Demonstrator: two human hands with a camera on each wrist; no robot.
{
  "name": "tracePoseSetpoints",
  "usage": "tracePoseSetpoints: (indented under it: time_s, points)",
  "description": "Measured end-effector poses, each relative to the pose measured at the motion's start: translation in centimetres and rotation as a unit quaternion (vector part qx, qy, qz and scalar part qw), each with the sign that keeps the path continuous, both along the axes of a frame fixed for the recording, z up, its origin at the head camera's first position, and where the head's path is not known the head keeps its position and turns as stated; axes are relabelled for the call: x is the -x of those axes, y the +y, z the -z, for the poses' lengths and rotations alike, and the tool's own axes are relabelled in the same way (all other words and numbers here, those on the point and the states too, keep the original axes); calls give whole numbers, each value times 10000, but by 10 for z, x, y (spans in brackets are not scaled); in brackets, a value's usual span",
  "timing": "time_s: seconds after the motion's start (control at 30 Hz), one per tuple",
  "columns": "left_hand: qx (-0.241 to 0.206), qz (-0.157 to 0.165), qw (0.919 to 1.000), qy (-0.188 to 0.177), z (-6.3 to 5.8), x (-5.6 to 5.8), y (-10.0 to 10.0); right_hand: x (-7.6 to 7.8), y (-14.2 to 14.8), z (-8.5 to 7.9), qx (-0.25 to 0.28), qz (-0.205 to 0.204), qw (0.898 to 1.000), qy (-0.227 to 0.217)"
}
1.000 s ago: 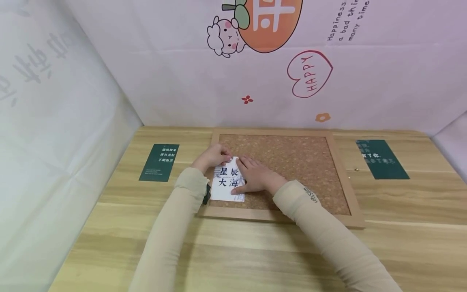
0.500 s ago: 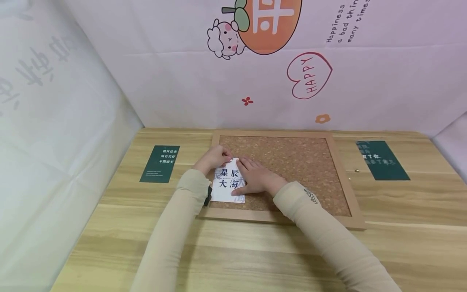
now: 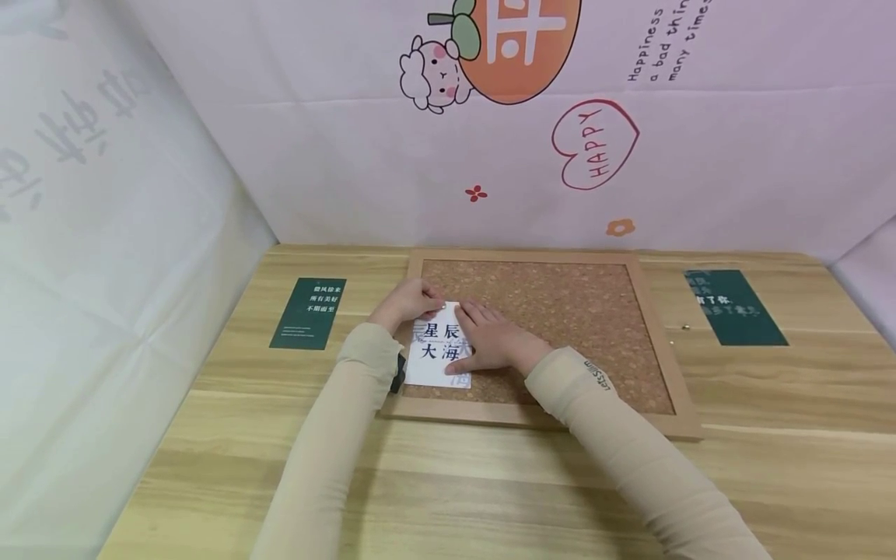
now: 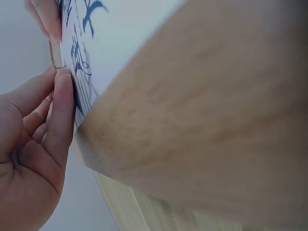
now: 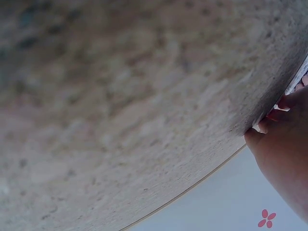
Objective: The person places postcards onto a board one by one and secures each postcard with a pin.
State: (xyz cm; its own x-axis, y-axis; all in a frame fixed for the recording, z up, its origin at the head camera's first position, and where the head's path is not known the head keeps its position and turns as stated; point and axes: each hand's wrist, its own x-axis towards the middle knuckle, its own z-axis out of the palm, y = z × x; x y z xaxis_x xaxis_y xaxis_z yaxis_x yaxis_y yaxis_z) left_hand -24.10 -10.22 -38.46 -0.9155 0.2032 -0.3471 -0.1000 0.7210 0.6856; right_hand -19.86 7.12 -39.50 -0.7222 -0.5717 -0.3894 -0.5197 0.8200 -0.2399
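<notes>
A white card (image 3: 428, 372) with dark blue characters lies on the left part of a wood-framed corkboard (image 3: 560, 311). At the card's top edge my left hand (image 3: 408, 302) pinches a small shiny thumbtack (image 4: 59, 68) between thumb and forefinger; its point is hidden. My right hand (image 3: 495, 339) rests on the card's right side, fingers extended and thumb apart, holding it against the cork. In the right wrist view, the fingers (image 5: 284, 139) touch down at the board's surface, partly out of frame.
A dark green card (image 3: 308, 313) lies on the table left of the board, and another green card (image 3: 743, 307) lies to the right. Two tiny shiny pieces, one a gold-coloured tack (image 3: 685, 327), sit beside the board's right frame. A printed cloth wall (image 3: 350, 171) stands behind.
</notes>
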Motion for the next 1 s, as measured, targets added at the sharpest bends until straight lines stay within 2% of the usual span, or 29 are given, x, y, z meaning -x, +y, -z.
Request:
tracePoseSetpoints:
  time_s: [0.3,0.63,1.0]
  points:
    - [-414,-250,9986,-199,0,5,-2,3,1,-1,-4,-9,10000,34]
    - [-180,-128,9993,-311,-6,4,-1,1,1,-1,16,37,10000,-30]
    - [-311,-110,9983,-474,-4,1,-3,1,0,1,-12,8,10000,-7]
